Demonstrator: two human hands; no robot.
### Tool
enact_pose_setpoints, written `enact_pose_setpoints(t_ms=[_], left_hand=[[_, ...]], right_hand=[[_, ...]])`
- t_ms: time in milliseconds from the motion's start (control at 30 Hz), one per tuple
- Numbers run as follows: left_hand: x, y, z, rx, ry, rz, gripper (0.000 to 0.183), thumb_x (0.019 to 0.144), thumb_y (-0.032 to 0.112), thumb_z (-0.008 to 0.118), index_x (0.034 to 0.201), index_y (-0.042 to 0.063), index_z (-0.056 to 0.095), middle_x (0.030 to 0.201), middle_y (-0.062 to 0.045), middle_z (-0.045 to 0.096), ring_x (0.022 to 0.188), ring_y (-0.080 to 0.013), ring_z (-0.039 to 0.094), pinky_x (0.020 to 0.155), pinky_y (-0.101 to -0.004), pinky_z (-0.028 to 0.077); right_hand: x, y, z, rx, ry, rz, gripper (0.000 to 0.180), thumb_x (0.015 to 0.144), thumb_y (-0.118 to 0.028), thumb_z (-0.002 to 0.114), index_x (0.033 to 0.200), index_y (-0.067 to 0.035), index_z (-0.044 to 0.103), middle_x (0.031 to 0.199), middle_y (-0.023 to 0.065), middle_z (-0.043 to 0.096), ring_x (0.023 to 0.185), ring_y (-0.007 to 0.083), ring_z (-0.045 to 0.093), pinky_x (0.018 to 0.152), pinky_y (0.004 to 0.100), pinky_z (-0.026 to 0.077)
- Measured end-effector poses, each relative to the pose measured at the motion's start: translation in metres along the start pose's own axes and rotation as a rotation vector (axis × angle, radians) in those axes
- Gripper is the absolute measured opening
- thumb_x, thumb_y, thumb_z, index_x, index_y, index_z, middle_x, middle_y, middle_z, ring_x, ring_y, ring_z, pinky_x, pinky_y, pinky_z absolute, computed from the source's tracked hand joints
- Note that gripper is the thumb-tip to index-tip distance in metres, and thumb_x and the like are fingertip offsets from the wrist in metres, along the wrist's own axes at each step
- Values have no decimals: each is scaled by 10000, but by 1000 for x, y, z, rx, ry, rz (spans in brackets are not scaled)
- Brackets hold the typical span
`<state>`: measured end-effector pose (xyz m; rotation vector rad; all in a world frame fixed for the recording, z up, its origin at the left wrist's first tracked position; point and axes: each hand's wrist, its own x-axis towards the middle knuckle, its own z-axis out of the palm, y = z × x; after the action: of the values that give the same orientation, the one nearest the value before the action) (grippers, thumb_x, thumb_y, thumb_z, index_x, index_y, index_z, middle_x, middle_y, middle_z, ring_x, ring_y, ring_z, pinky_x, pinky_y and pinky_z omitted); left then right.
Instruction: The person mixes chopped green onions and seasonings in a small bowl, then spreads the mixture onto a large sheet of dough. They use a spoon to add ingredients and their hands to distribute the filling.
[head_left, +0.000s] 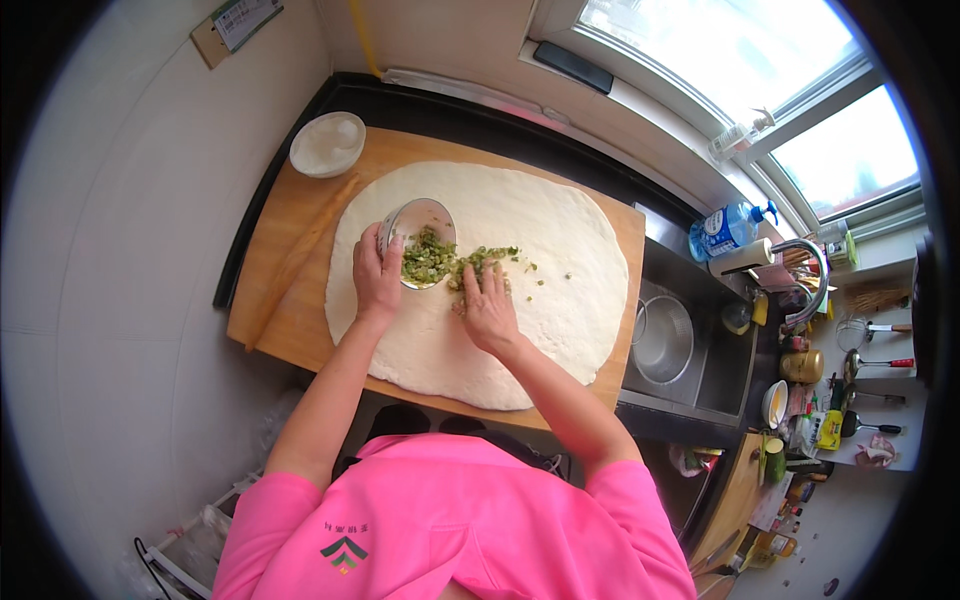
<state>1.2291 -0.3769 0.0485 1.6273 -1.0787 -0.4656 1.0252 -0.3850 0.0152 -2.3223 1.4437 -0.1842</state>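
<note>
A large sheet of rolled-out dough (450, 352) covers much of a wooden board (622, 360). My left hand (377, 274) grips the left side of a bowl (412, 217), which is tilted to the right above the dough. Chopped green filling (427, 259), perhaps scallions, lies in the bowl, and a heap of it (495, 257) rests on the dough just right of the rim. The fingertips of my right hand (487, 307) touch that heap with the fingers apart, palm down. A few bits are scattered farther right.
A long wooden rolling pin (300, 262) lies along the board's left side, below a bowl of white powder (328, 146). To the right are a sink (712, 375) holding a metal strainer basket (664, 341), a faucet (821, 277) and a blue soap bottle (724, 232). A wall stands close on the left.
</note>
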Motion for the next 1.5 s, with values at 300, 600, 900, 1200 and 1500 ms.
enact_pose_setpoints(t_ms=[300, 600, 900, 1200, 1500], left_hand=[[3, -7, -9, -165, 8, -59, 399, 980, 309, 532, 1219, -10, 541, 1108, -169, 608, 997, -272, 579, 887, -365, 451], [-5, -6, -12, -190, 20, -91, 405, 991, 310, 522, 1224, -21, 538, 1098, -138, 610, 977, -213, 572, 875, -335, 453], [-3, -10, -6, -197, 14, -28, 407, 963, 283, 560, 1239, -14, 534, 1089, -129, 597, 964, -213, 557, 878, -329, 444], [-18, 4, 12, -201, -65, 34, 372, 956, 234, 560, 1241, -3, 530, 1120, -140, 588, 1003, -243, 556, 910, -339, 438], [-25, 17, 32, -148, -90, 59, 407, 956, 269, 542, 1253, -8, 520, 1167, -193, 579, 1083, -325, 542, 956, -398, 426]], right_hand=[[-24, -3, -2, -159, -155, -574, 596, 951, -276, 454, 1509, -132, 303, 1541, 128, 327, 1474, 323, 184, 1184, 563, 111], [28, 102, -46, -235, 44, 50, 647, 947, -470, 506, 1511, -223, 308, 1569, 233, 204, 1450, 436, 170, 1151, 614, 132], [-7, 22, -34, -174, -134, -288, 521, 928, -226, 507, 1436, -150, 420, 1421, 143, 437, 1398, 427, 283, 1149, 604, 185], [16, -7, -119, 158, 181, -302, 287, 844, -69, 608, 1129, -64, 643, 1055, 105, 664, 1032, 306, 580, 868, 398, 486], [41, -31, -70, 200, -81, -399, 126, 817, -129, 633, 894, -30, 650, 897, 146, 641, 920, 341, 594, 831, 434, 483]])
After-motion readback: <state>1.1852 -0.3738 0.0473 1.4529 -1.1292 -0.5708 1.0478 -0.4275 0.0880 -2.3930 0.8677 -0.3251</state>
